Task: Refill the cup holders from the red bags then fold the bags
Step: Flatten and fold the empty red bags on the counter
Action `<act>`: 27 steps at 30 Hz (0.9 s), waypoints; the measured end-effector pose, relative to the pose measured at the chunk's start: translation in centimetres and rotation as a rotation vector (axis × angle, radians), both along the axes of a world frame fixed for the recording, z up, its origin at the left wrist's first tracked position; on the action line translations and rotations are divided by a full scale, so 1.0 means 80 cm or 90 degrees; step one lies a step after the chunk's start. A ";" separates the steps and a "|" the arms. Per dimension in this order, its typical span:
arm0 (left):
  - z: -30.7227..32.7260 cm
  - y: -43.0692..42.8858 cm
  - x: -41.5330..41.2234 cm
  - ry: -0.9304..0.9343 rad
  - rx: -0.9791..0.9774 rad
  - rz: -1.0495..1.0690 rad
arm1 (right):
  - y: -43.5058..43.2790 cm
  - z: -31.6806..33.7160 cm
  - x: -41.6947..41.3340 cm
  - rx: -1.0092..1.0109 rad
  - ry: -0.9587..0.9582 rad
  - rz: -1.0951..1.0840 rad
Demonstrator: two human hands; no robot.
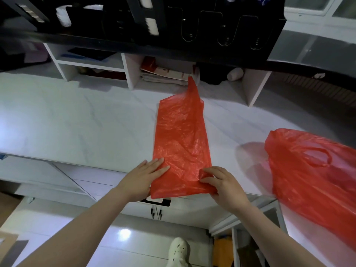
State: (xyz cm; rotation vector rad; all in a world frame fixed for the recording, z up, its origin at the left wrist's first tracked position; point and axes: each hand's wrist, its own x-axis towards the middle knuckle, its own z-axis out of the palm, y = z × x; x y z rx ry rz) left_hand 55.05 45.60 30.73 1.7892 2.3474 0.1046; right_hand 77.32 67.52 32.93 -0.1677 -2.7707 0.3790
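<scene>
Head view shows a flat red bag [181, 135] laid out as a long strip on the white surface [77, 122]. Its near end is at the front edge and one handle sticks up at the far end. The left hand [142, 176] lies on the near left corner with fingers straight, pressing it down. The right hand [225, 187] pinches the near right corner between thumb and fingertips, bunching the film there. A second red bag [308, 174] lies well apart to the right, loose and crumpled, with a handle loop showing.

The film looks thin, very light and slick. I judge it will slide on the smooth surface and spring back from a crease unless one hand pins it while the other folds. Corners and edges are the places to take hold; the middle would only bunch.

The black cup holders [173, 22] overhead are dark and cropped at the top. White cups [152, 26] show in some slots, but how full each is cannot be told. The second red bag runs off the right edge, and whether it holds anything is hidden.
</scene>
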 end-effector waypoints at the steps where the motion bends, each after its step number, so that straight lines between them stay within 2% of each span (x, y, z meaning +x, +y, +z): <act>1: 0.002 0.000 -0.003 0.002 -0.007 -0.004 | 0.002 0.002 -0.001 -0.008 0.009 0.004; 3: 0.010 -0.001 -0.003 0.002 0.005 -0.016 | 0.004 0.004 -0.003 -0.031 0.025 -0.001; 8: 0.026 0.004 0.013 0.056 0.170 -0.043 | 0.008 0.008 -0.012 -0.057 0.029 -0.023; 10: 0.021 0.004 0.011 0.073 0.153 -0.048 | 0.007 0.009 -0.017 -0.066 0.031 -0.023; 14: -0.005 -0.009 -0.012 0.065 0.035 -0.026 | 0.009 0.005 -0.023 -0.070 0.001 0.004; 20: 0.011 -0.003 -0.047 0.094 -0.058 -0.053 | 0.011 0.004 -0.033 -0.060 0.003 0.001; 22: 0.022 -0.005 -0.047 0.086 0.011 -0.047 | 0.009 0.003 -0.036 -0.078 -0.006 -0.023; 25: 0.029 -0.012 -0.036 0.101 0.205 -0.053 | 0.011 0.003 -0.041 -0.135 -0.032 -0.069; 27: 0.028 -0.018 -0.028 0.068 0.254 -0.002 | 0.011 0.000 -0.043 -0.197 -0.026 -0.112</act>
